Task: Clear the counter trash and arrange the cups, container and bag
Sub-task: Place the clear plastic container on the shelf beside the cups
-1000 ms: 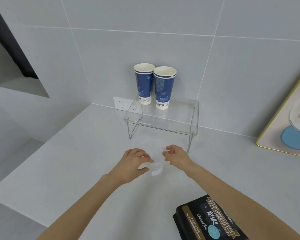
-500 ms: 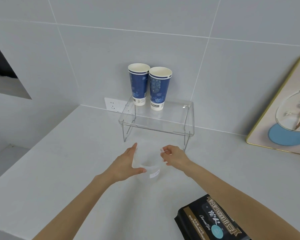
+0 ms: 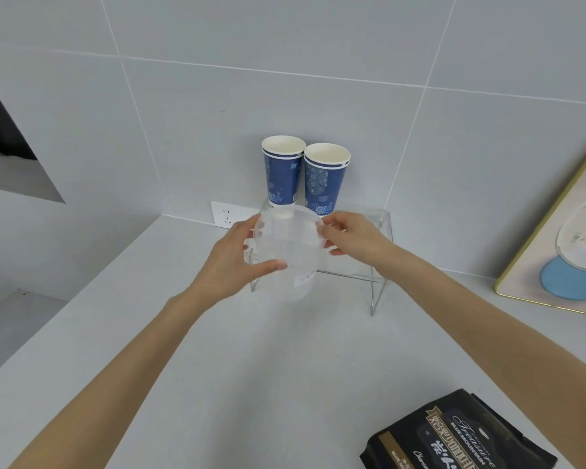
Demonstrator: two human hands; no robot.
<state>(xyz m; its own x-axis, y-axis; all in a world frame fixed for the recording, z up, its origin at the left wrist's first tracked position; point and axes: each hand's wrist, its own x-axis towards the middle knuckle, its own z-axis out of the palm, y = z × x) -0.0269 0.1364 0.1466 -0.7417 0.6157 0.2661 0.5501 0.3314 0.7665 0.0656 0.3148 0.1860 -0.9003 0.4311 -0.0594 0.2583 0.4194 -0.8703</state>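
Observation:
A clear round plastic container (image 3: 290, 252) with a small white label hangs in the air in front of a clear acrylic shelf (image 3: 381, 225). My left hand (image 3: 237, 262) grips its left side and my right hand (image 3: 351, 235) pinches its right rim. Two blue patterned paper cups (image 3: 282, 170) (image 3: 325, 177) stand side by side on the shelf's left part, against the wall. A black coffee bag (image 3: 460, 438) lies on the grey counter (image 3: 257, 367) at the bottom right, partly cut off by the frame.
A white wall socket (image 3: 225, 214) sits just left of the shelf. A gold-framed picture (image 3: 562, 245) leans against the wall at the right. The counter's left edge drops off to a lower floor area.
Both hands have lifted the clear container off the counter and carried it up and back, level with the shelf top.

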